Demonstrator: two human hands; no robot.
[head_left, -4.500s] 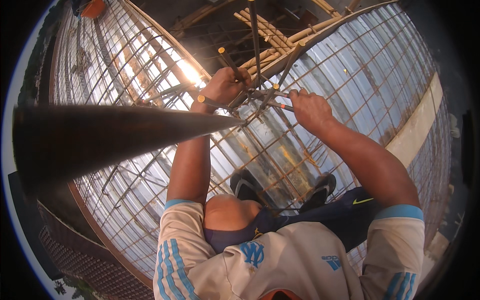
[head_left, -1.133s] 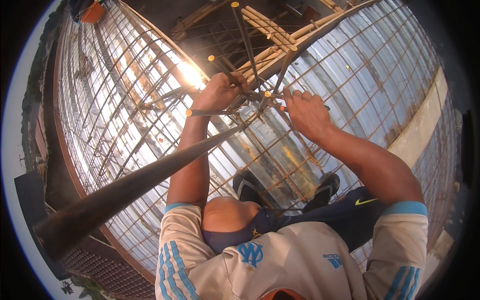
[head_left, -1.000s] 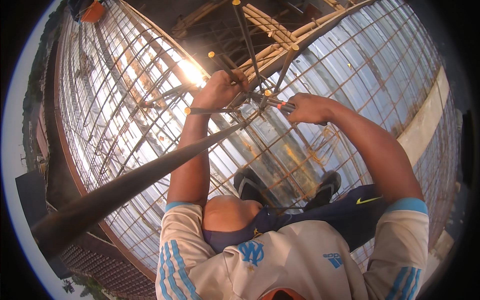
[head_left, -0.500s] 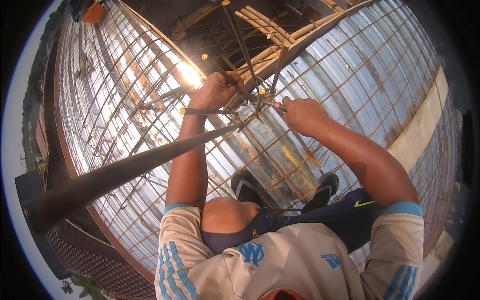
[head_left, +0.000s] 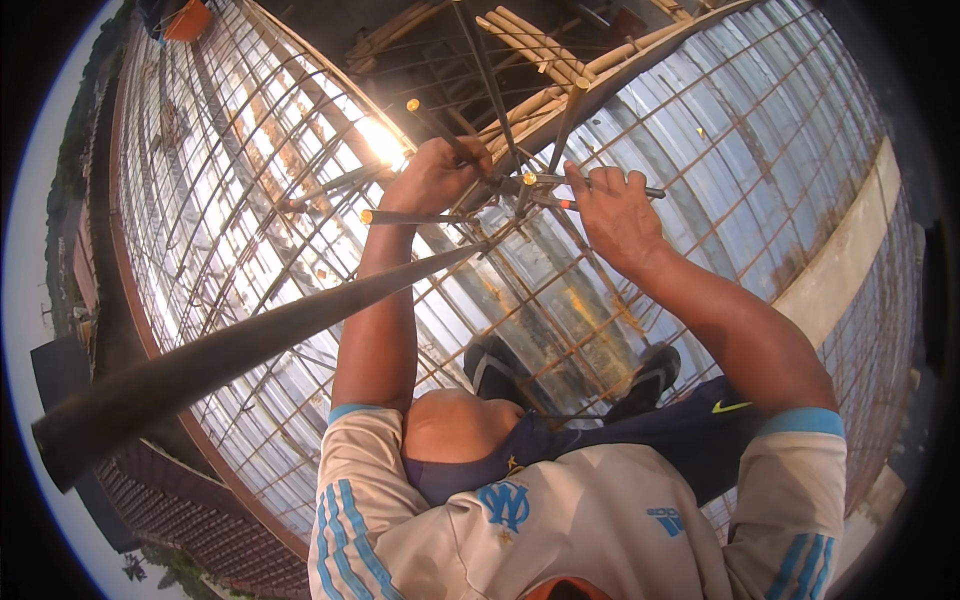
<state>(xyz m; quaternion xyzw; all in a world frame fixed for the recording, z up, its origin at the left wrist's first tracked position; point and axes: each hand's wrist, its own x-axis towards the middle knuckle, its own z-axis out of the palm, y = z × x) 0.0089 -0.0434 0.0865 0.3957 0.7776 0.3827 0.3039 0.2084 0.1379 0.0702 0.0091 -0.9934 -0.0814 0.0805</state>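
Observation:
My right hand (head_left: pixel 620 215) holds a pair of pincers (head_left: pixel 552 202) with dark handles and an orange mark, the handles spread apart. Their jaws sit among the crossing bars at a cluster of upright steel rebars. My left hand (head_left: pixel 436 178) is closed beside that cluster, next to a slanting rebar; what its fingers grip is hidden. Several yellow-tipped rebars rise around my hands, and one long thick rebar (head_left: pixel 270 345) runs toward me at the left, under my left forearm's side of the view. Below lies a rusty rebar mesh (head_left: pixel 560 360).
Corrugated metal sheets (head_left: pixel 690 150) lie under the mesh. Beyond a wooden edge is a dark opening with bamboo poles (head_left: pixel 535 45). A pale plank (head_left: pixel 840 250) lies at the right, an orange bucket (head_left: pixel 187 20) at the far left. My shoes (head_left: pixel 492 370) stand on the mesh.
My right hand's fingers have lifted and spread, and the pincers' handles have opened apart. My left hand stays nearly in place by the rebars.

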